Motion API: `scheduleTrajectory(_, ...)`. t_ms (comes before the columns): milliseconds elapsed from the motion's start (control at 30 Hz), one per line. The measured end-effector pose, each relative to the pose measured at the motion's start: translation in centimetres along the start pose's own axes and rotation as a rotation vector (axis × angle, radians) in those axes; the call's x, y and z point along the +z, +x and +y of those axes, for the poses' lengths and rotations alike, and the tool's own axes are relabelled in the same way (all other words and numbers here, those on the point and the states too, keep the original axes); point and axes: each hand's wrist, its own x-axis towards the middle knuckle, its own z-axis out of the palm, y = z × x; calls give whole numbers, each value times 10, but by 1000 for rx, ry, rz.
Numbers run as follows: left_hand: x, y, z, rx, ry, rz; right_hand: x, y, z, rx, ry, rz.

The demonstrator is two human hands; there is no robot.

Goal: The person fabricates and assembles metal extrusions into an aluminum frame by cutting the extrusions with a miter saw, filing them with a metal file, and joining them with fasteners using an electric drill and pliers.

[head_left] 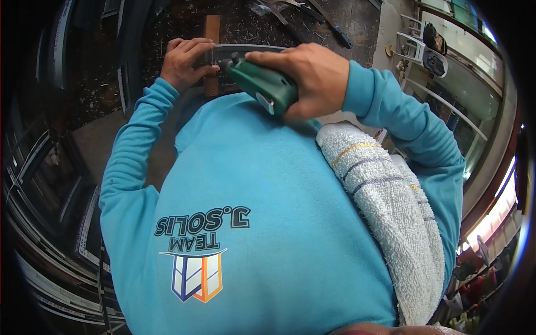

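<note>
My right hand [318,75] is wrapped round a green power tool [265,84], whose front end points left toward my left hand. The fingers of my left hand [187,61] are bent around the end of a dark grey metal profile [245,48], close to the tool's tip. Beneath that hand lies a narrow brown wooden strip [212,29], running away from me under the profile. What sits between the left fingertips and the tool tip is too small to tell.
Several hand tools, one with a dark handle [343,38], lie on the dark work surface [162,19] beyond the profile. Metal profiles [89,218] are stacked at the left. White chairs [410,47] stand at the upper right. A towel [385,206] hangs over my shoulder.
</note>
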Motion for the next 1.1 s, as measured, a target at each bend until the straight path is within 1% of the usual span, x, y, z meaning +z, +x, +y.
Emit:
scheduleTrajectory(100, 0, 2, -2, -10, 8, 13, -2, -2, 7, 104, 191, 24)
scheduleTrajectory(200, 2, -1, -1, -22, 5, 15, 0, -10, 14, 20, 175, 25)
scheduleTrajectory(233, 2, -1, -1, -16, 11, 16, 3, -13, 14, -6, 205, 63)
scheduleTrajectory(333, 3, -2, -4, -16, 21, 23, -1, -21, 12, -21, 298, 123)
scheduleTrajectory(467, 2, -1, -3, -19, 34, -4, -1, -22, 17, 34, 275, 130)
scheduleTrajectory(500, 2, -1, -2, -25, 39, -8, 3, -20, 22, -28, 274, 194)
scheduleTrajectory(600, 5, -3, -5, -16, 28, 13, 0, -20, 21, 139, 279, 78)
scheduleTrajectory(700, 4, -2, -4, -13, 21, 14, 3, -19, 25, 98, 264, 105)
scheduleTrajectory(800, 5, -2, -4, -10, 20, 18, -2, -18, 21, 158, 274, 44)
scheduleTrajectory(900, 6, -3, -5, -9, 34, 17, 5, -17, 27, 4, 235, 141)
scheduleTrajectory(1100, 7, -4, -5, -10, 31, 28, 8, -16, 28, -37, 225, 167)
